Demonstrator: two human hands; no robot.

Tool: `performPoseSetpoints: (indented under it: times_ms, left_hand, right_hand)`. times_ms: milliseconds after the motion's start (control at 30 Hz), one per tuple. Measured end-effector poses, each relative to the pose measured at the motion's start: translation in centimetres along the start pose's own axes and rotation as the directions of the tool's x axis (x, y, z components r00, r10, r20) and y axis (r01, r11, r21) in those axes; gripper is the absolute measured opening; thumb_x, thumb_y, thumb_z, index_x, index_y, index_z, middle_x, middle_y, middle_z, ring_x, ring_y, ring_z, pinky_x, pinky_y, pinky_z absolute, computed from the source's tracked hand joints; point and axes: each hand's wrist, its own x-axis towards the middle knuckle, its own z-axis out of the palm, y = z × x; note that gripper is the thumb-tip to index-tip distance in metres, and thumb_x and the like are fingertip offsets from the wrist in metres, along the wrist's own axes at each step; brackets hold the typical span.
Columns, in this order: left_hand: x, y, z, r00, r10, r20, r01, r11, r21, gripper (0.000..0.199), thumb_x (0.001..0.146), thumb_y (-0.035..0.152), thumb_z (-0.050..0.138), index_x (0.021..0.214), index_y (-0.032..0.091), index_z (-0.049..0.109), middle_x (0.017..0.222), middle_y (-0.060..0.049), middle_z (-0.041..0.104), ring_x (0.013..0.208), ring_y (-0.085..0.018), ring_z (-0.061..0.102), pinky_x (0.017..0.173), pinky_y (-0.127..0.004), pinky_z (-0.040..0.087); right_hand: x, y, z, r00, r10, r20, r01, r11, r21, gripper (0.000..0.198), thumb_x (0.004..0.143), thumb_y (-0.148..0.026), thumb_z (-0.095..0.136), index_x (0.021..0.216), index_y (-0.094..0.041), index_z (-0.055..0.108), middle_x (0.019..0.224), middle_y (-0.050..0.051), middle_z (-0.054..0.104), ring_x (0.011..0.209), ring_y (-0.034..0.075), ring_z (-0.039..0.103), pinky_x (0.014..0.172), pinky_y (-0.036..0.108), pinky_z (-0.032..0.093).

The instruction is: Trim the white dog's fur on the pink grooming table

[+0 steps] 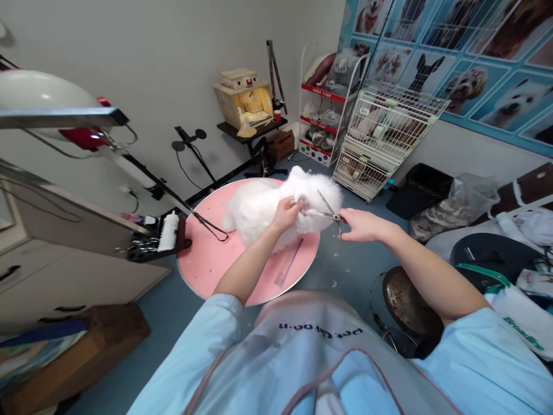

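A fluffy white dog (254, 210) is on the round pink grooming table (196, 268), its head end toward the right edge. My left hand (288, 212) is closed at the side of the dog's head, thumb and fingers pinching beside a pinkish patch; whether they hold fur or an ear is hard to tell. Scissors (336, 217) are in my right hand (359, 225), gripped by the handles, with their blades apart and pointing left against the head fur. A clear comb with a purple edge (288, 264) lies on the tabletop below the dog.
A black grooming loop (211, 227) hangs over the table's left side. Attached there is a black tool holder (147, 245) with a white bottle (169, 230). White wire cages (367, 150) and a shelf rack (322, 121) stand behind. A round stool (406, 300) is at right.
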Motion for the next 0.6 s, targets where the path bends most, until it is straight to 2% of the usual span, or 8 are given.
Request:
performPoseSetpoints:
  times_ms: [133,300,400,467,600]
  left_hand:
    - [-0.2,0.2,0.2,1.0,0.007,-0.029,-0.007,1.0,0.005,0.045,0.066,0.055,0.077,0.061,0.014,0.057,0.055,0.001,0.055,0.051,-0.009,0.045,0.051,-0.022,0.036]
    - [-0.2,0.4,0.5,0.999,-0.025,-0.028,0.025,1.0,-0.012,0.041,0.067,0.051,0.076,0.063,0.013,0.059,0.057,-0.001,0.058,0.052,-0.01,0.05,0.052,-0.023,0.039]
    - [-0.2,0.7,0.7,0.999,-0.017,-0.027,0.017,1.0,-0.009,0.041,0.066,0.051,0.076,0.062,0.013,0.059,0.055,0.0,0.057,0.051,-0.01,0.049,0.051,-0.022,0.037]
    - [-0.2,1.0,0.7,0.999,-0.01,-0.044,0.009,1.0,-0.019,0.042,0.064,0.051,0.078,0.061,0.014,0.058,0.053,0.001,0.055,0.049,-0.008,0.045,0.05,-0.021,0.035]
    - [-0.3,1.3,0.8,0.999,-0.028,-0.026,0.028,0.999,-0.034,0.042,0.065,0.052,0.076,0.06,0.014,0.059,0.054,0.0,0.057,0.05,-0.009,0.048,0.049,-0.022,0.037]
  right_hand:
    - [0.3,0.4,-0.5,1.0,0.032,0.002,-0.032,0.999,0.028,0.017,0.081,-0.02,0.053,0.098,-0.018,0.056,0.089,0.007,0.068,0.078,0.02,0.062,0.066,0.027,0.038]
    - [0.8,0.6,-1.2,0.999,-0.024,0.021,0.024,1.0,-0.001,0.031,0.076,-0.037,0.065,0.1,-0.019,0.057,0.099,0.009,0.067,0.086,0.023,0.062,0.066,0.027,0.039]
    - [1.2,0.8,-1.9,0.999,-0.008,0.031,0.009,0.999,-0.036,0.02,0.079,-0.025,0.057,0.098,-0.019,0.057,0.095,0.009,0.068,0.081,0.022,0.062,0.064,0.027,0.037]
    - [1.4,1.0,-2.4,1.0,0.01,0.03,-0.009,0.999,-0.031,0.019,0.08,-0.022,0.055,0.098,-0.019,0.058,0.092,0.008,0.069,0.078,0.02,0.062,0.063,0.027,0.037]
    - [1.7,1.2,-3.0,0.999,-0.017,0.046,0.02,0.998,-0.06,0.034,0.076,-0.038,0.065,0.104,-0.019,0.058,0.102,0.011,0.068,0.087,0.024,0.063,0.064,0.028,0.039]
